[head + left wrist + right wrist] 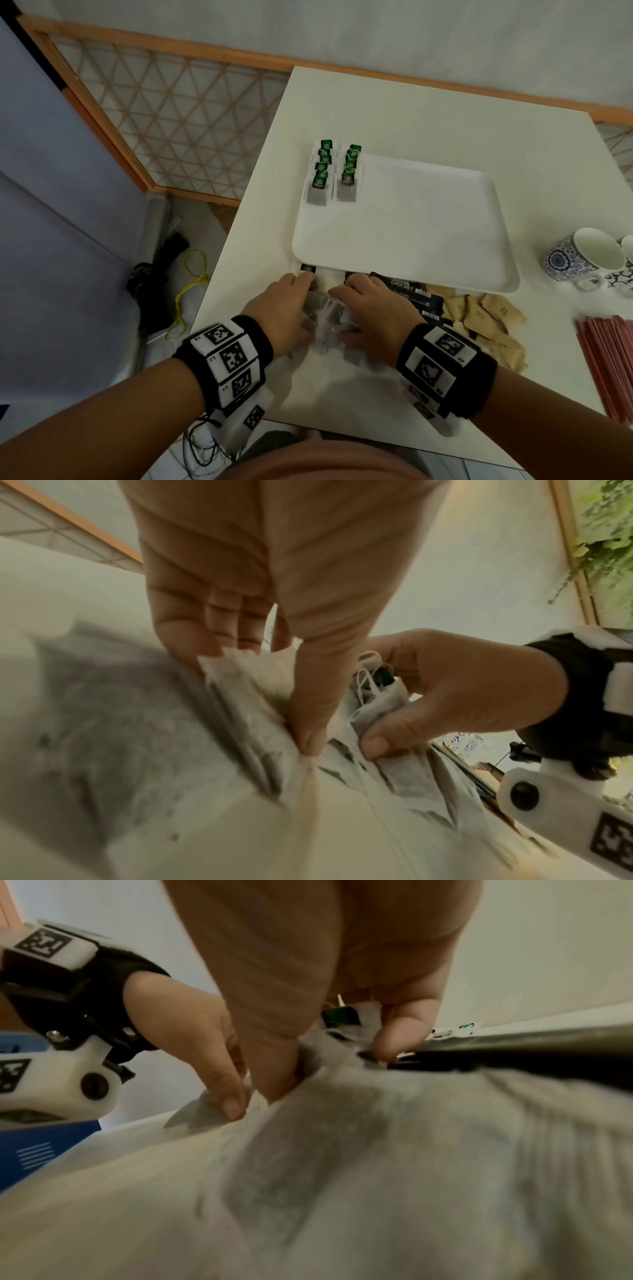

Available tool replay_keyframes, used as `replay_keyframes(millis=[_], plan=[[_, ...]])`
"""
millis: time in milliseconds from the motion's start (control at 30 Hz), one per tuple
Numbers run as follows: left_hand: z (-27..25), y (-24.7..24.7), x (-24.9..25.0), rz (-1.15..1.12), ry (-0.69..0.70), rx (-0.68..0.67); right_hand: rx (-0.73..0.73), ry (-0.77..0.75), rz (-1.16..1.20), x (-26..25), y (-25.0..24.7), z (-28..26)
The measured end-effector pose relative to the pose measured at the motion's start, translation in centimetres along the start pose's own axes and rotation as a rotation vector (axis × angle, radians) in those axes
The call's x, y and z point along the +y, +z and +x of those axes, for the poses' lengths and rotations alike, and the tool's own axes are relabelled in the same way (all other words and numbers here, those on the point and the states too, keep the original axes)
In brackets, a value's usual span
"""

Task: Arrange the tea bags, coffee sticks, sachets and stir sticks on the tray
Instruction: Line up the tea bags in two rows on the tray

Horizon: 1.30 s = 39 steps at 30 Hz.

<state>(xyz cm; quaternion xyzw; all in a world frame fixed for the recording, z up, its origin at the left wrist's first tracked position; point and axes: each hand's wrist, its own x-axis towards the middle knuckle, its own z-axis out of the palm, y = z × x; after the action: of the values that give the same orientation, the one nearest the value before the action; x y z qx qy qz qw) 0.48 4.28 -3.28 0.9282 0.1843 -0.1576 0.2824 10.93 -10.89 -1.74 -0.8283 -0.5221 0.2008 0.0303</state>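
Both hands are working a loose heap of tea bags (325, 322) lying on the table (445, 113) just in front of the tray (411, 219). The left hand (281, 311) is pinching several bags between thumb and fingers (192, 631); the right hand (373, 308) is pinching another bunch. Two rows of tea bags (334, 171) are sitting on the tray's far-left corner, leaving most of it bare

We record a white bench (394, 109) as landmark. Behind it runs a pale wall (342, 31), with a wood-framed lattice screen (164, 113) along its base. Left of the bench stands a lilac panel (41, 171); below that, on the floor, lie a yellow cord (191, 284) and a black object (150, 274). Lighting is dim and even.
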Motion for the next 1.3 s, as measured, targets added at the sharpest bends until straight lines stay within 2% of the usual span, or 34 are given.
replay_keyframes(millis=[333, 533, 800, 1033, 1167, 1300], plan=[[1.0, -0.8, 0.2, -0.207, -0.057, -0.01, 0.02, 0.007, 0.081, 0.5, -0.8, 1.1], [1.7, -0.5, 0.2, -0.062, -0.125, -0.015, 0.032, -0.006, 0.063, 0.7, -0.8, 1.0], [2.0, -0.9, 1.1, -0.111, -0.061, -0.008, 0.09, -0.067, 0.044, 1.2, -0.7, 1.5], [2.2, -1.0, 1.1, 0.058, -0.028, -0.034, 0.129, -0.118, 0.003, 1.0, 0.1, 1.8], [2.7, -1.1, 0.8, 0.022, 0.017, -0.054, 0.095, -0.078, 0.035, 1.0, -0.9, 2.1], [3.1, -1.1, 0.4, -0.055, -0.026, -0.11, 0.095, -0.045, 0.159, 1.1, -1.9, 2.2]])
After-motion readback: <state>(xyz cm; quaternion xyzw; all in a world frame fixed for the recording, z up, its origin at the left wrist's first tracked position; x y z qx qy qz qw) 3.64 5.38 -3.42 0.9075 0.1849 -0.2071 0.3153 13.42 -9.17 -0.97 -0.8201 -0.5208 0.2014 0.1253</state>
